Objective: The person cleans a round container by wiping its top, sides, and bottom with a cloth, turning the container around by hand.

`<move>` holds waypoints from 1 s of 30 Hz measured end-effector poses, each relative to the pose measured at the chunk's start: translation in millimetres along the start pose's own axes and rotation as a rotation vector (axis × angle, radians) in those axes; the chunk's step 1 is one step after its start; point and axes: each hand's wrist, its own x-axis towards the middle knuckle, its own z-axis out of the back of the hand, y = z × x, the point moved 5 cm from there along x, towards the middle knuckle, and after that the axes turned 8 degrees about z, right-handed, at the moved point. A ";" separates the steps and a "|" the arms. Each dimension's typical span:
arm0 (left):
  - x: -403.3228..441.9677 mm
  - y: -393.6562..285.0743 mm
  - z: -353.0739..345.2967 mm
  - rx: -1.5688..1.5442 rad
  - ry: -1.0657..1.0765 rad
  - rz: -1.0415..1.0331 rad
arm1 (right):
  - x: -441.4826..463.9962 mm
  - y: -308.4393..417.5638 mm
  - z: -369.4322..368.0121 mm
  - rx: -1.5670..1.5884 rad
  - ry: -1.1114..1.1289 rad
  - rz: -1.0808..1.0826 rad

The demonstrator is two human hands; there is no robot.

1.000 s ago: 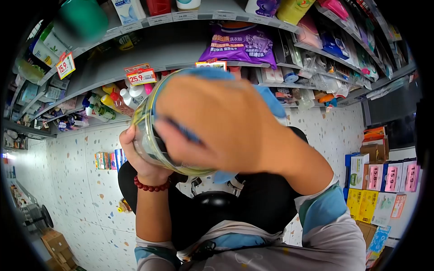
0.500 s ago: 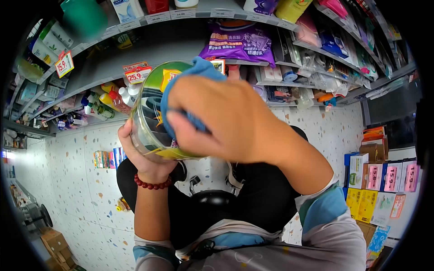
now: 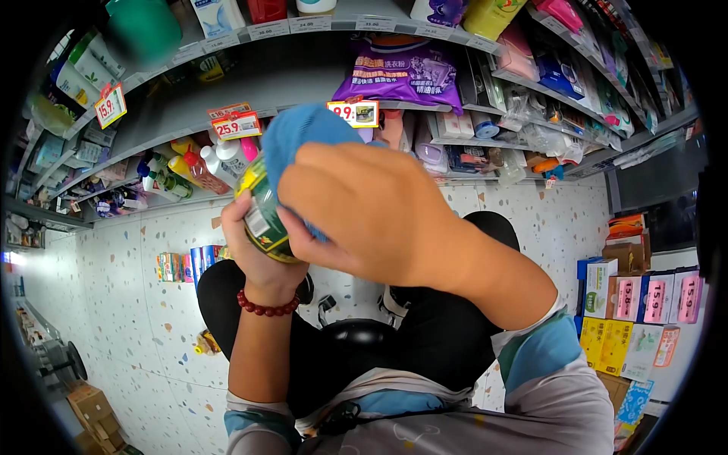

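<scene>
A round green and yellow container [image 3: 265,221] with a barcode on its side is tilted in front of me. My left hand [image 3: 262,254], with a red bead bracelet on its wrist, is wrapped round its lower left side. A blue cloth [image 3: 303,130] is bunched in my right hand [image 3: 369,211], its fingers closed and pressing it against the container. My right hand and the cloth hide much of the container.
Ahead, a grey shelf [image 3: 182,119] holds a purple detergent bag [image 3: 407,76]; bottles [image 3: 205,168] stand lower down. Small boxes [image 3: 199,263] stand on the speckled floor at left. Stacked boxes [image 3: 604,341] with pink price tags are at right. A black stool seat [image 3: 358,331] shows between the knees.
The container has turned, so its side label with a barcode faces me instead of its clear end. The cloth and my right hand have shifted over it, and my left hand has moved slightly right.
</scene>
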 end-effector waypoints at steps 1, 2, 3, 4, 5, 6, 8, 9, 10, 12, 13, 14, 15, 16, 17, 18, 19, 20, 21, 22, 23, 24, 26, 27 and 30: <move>-1.1 -2.2 -1.7 -0.055 -0.014 0.010 | -3.2 4.1 -2.0 -0.056 0.014 0.038; -1.4 -4.8 -3.9 -0.054 -0.014 0.010 | -5.3 6.5 -4.1 -0.112 0.029 0.075; -1.1 -7.6 -3.9 -0.076 -0.050 0.004 | -6.3 4.7 -5.0 -0.111 0.028 0.075; -1.3 -9.9 -3.4 -0.099 -0.085 -0.002 | -6.8 3.2 -4.7 -0.098 0.021 0.104; -1.6 -12.2 -5.7 -0.113 -0.059 -0.015 | -7.5 1.8 -4.4 -0.087 0.014 0.134; -1.6 -13.2 -3.5 -0.114 -0.058 -0.016 | -8.6 -0.8 -4.9 -0.087 0.015 0.136; -2.5 -12.2 -6.4 -0.185 0.121 0.040 | -11.8 -2.0 -3.6 -0.148 -0.053 0.214; -3.4 -12.3 -7.0 -0.186 0.123 0.038 | -13.4 -3.8 -5.0 -0.150 -0.053 0.217; -4.0 -10.6 -8.6 -0.209 0.140 0.068 | -15.4 -4.7 -4.6 -0.162 -0.091 0.233; -3.8 -8.5 -11.9 -0.231 0.162 0.100 | -18.1 -8.4 -6.4 -0.179 -0.131 0.248; -4.2 -8.9 -13.8 -0.244 0.186 0.091 | -18.6 -11.5 -6.7 -0.136 -0.202 0.224; -4.7 -9.5 -15.8 -0.256 0.210 0.081 | -19.4 -13.8 -5.5 -0.091 -0.273 0.199; -5.4 -9.7 -19.2 -0.256 0.212 0.081 | -20.2 -13.1 -6.1 -0.093 -0.273 0.200; -5.8 -8.9 -17.9 -0.237 0.079 0.090 | -21.4 -14.7 -4.8 -0.039 -0.312 0.144; -6.4 -8.4 -14.2 -0.218 -0.053 0.098 | -22.2 -16.5 -3.5 0.015 -0.351 0.089; -8.0 -8.5 -10.4 -0.218 -0.052 0.098 | -22.5 -15.9 -2.7 0.015 -0.351 0.090; -10.8 -6.8 -8.7 -0.202 0.055 0.135 | -24.2 -21.4 -0.3 0.094 -0.377 -0.015; -12.8 -5.4 -10.4 -0.186 0.161 0.171 | -26.4 -26.8 1.7 0.173 -0.402 -0.120; -12.4 -5.6 -12.0 -0.187 0.163 0.170 | -26.4 -25.4 4.4 0.173 -0.400 -0.118; -12.0 -5.1 -17.2 -0.243 0.199 0.191 | -28.2 -31.9 4.2 0.307 -0.385 -0.287; -12.3 -4.7 -22.8 -0.298 0.235 0.212 | -31.1 -37.6 2.5 0.440 -0.367 -0.456; -13.8 -5.6 -28.8 -0.299 0.236 0.211 | -35.1 -42.9 -1.9 0.572 -0.345 -0.626; -16.6 -6.6 -35.8 -0.070 0.155 0.210 | -36.2 -52.6 -3.2 0.417 -0.294 -0.632; -14.7 -8.6 -27.6 -0.025 0.127 0.179 | -37.3 -59.3 -5.0 0.477 -0.315 -0.643; -12.8 -12.5 -14.4 0.026 0.054 0.105 | -34.5 -65.8 1.3 0.562 -0.299 -0.697</move>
